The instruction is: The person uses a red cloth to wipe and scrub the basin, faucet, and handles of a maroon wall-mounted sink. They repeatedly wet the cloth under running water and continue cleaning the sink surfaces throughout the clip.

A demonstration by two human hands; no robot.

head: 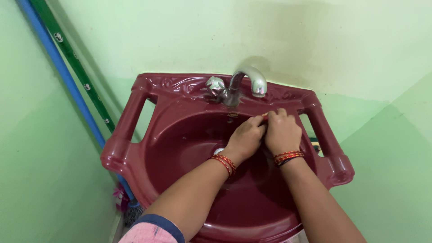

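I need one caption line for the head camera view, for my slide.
Two hands, left and right, pressed together over a maroon sink below a metal tap.

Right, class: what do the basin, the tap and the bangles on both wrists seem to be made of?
Basin: probably glazed ceramic or glossy moulded plastic; the maroon surface shines and has relief patterns along the back.
Tap: polished, chrome-like metal with bright reflections.
Bangles on the left wrist and the right wrist: thin red and gold rings, perhaps glass or metal; too small to tell.
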